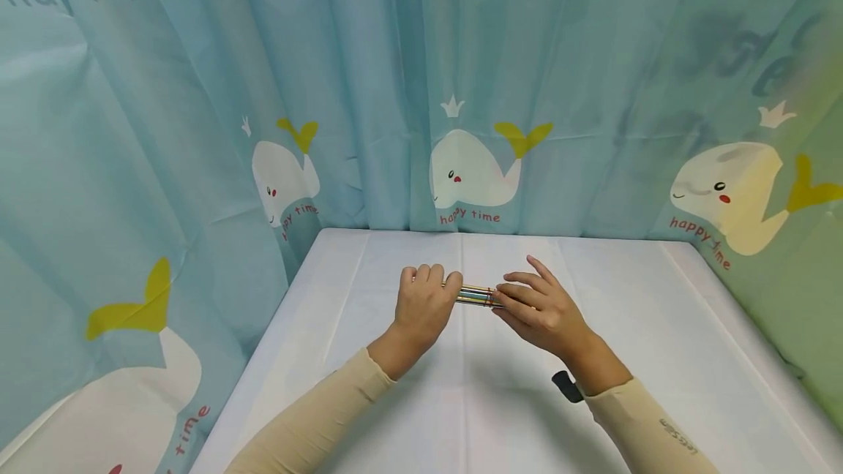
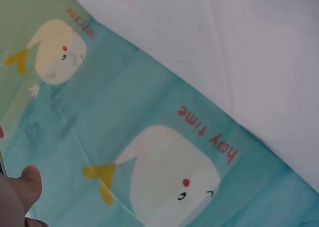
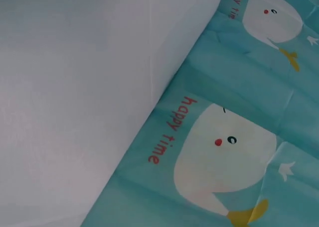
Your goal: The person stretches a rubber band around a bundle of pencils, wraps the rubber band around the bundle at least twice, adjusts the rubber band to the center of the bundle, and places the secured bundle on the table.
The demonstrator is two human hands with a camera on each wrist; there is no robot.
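Observation:
A bundle of thin, multicoloured pencils (image 1: pixel 474 295) lies across between both hands above the white table. A dark reddish band (image 1: pixel 489 298) goes round it near its right end. My left hand (image 1: pixel 426 302) grips the left part of the bundle, its fingers curled over it. The thumb and fingertips of my right hand (image 1: pixel 543 311) pinch the right end beside the band, while its other fingers are spread and raised. Part of my left hand (image 2: pixel 22 192) shows at the edge of the left wrist view. The right wrist view shows neither hand nor bundle.
A white cloth covers the table (image 1: pixel 369 401). Blue-green curtains (image 1: pixel 369 93) with whale prints stand close along its back and sides. A black strap end (image 1: pixel 567 386) sticks out by the right wrist.

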